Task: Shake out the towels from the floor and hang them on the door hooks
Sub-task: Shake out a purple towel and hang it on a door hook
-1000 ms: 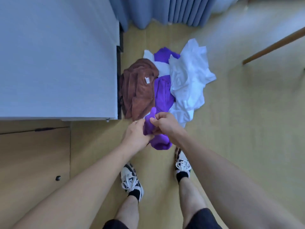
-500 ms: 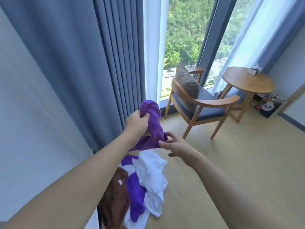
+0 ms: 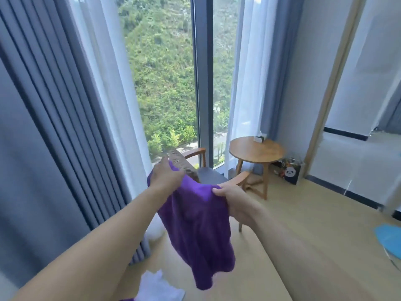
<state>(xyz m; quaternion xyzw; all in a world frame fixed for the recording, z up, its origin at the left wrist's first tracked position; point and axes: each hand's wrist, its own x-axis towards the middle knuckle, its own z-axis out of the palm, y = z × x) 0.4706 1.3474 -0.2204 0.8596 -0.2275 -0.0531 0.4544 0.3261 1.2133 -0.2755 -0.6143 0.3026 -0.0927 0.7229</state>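
A purple towel (image 3: pixel 199 231) hangs in the air in front of me, spread between both hands and drooping down to a point. My left hand (image 3: pixel 166 178) grips its upper left edge. My right hand (image 3: pixel 235 202) grips the upper right edge, fingers curled over the cloth. On the floor at the bottom edge lies a white towel (image 3: pixel 157 286), with a sliver of another purple cloth (image 3: pixel 128 299) beside it. No door hooks are in view.
Grey curtains (image 3: pixel 54 127) hang on the left, beside a tall window. A wooden armchair (image 3: pixel 201 172) and a round wooden table (image 3: pixel 256 152) stand behind the towel. A panda bag (image 3: pixel 291 173) sits by the wall. Something blue (image 3: pixel 390 240) lies at the right edge.
I lifted the purple towel off the floor pile and stood up. My hands have moved apart, so the bunched towel now hangs open between them.
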